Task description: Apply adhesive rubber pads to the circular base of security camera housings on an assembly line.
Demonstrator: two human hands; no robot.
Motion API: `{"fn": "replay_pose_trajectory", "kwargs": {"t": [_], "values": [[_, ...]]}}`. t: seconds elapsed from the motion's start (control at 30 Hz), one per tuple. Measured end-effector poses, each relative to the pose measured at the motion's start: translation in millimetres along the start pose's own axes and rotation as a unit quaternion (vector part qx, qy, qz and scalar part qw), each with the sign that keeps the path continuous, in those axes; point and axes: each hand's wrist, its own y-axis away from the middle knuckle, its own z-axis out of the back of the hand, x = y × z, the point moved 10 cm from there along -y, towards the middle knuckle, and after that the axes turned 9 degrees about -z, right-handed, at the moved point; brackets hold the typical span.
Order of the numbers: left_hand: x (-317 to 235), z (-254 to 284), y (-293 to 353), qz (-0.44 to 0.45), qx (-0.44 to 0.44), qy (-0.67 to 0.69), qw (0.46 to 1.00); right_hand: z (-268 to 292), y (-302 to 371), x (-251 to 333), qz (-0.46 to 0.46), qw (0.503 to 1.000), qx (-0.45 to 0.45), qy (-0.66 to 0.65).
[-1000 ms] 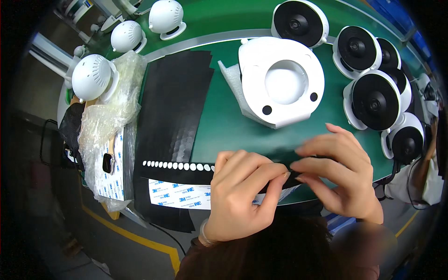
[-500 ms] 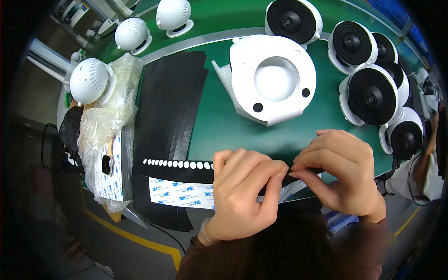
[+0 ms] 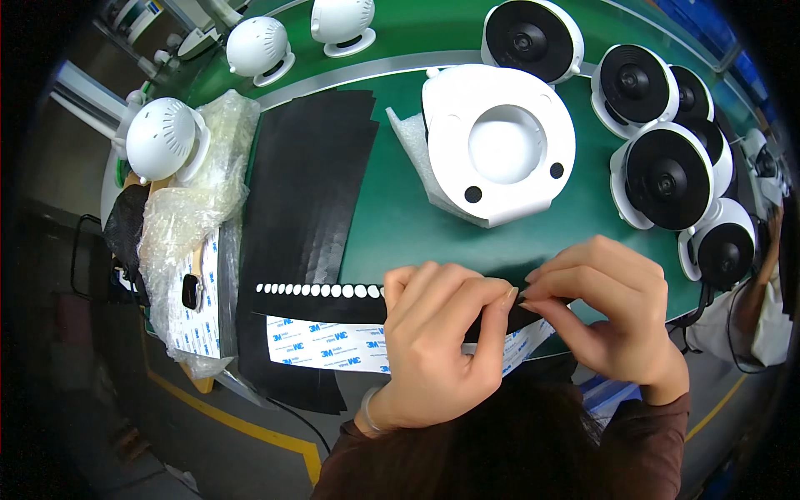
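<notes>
A black strip with a row of white round spots lies along the near table edge, over a white backing sheet with blue print. My left hand is closed, thumb and index finger pinching at the strip. Close beside it, my right hand pinches a small black piece, mostly hidden by the fingertips. Beyond my hands lies a white rounded housing with a large round recess. Two black round pads are on its near side, and white foam shows under its left edge.
Several white round devices with black fronts crowd the right side. White vented devices stand at the far left. Black sheets and bubble wrap cover the left of the green table. A watch lies there too.
The view has shifted slightly, so the housing and devices appear a little further right and lower. My hands keep nearly the same pinching pose, the fingertips still close together.
</notes>
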Motion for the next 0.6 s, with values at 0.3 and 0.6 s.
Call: {"fn": "replay_pose_trajectory", "kwargs": {"t": [0.3,0.6], "values": [[35,-2,12,0.112,-0.081,0.069,0.988,53,-27,-33,-0.180,0.975,-0.110,-0.073],[31,-9,9,0.111,-0.010,0.018,0.994,38,-72,-69,-0.197,0.971,-0.052,-0.126]]}}
